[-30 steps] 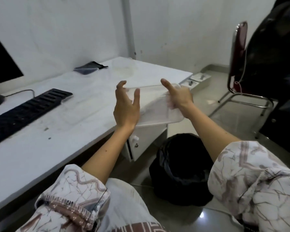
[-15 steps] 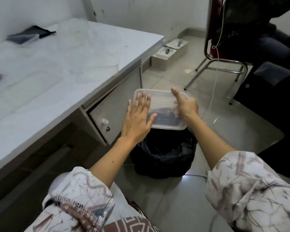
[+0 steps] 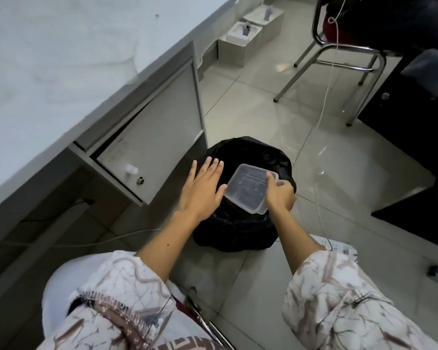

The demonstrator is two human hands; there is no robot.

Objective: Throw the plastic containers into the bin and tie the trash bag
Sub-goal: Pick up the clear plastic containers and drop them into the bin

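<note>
A clear rectangular plastic container [image 3: 248,191] hangs tilted just above the mouth of a bin lined with a black trash bag [image 3: 243,228] on the tiled floor. My right hand [image 3: 280,194] grips the container's right edge, thumb on the rim. My left hand [image 3: 202,189] is flat with fingers spread beside the container's left corner, over the bag's left rim; it holds nothing.
A white desk [image 3: 61,79] with a lockable drawer [image 3: 149,145] stands just left of the bin. A metal-legged chair [image 3: 339,54] is at the back right, with a white cable [image 3: 324,117] hanging to the floor. Grey boxes [image 3: 248,36] sit by the wall.
The container came off the desk and down to the bin's mouth. My left hand let go of it and spread flat. The view tilted downward.
</note>
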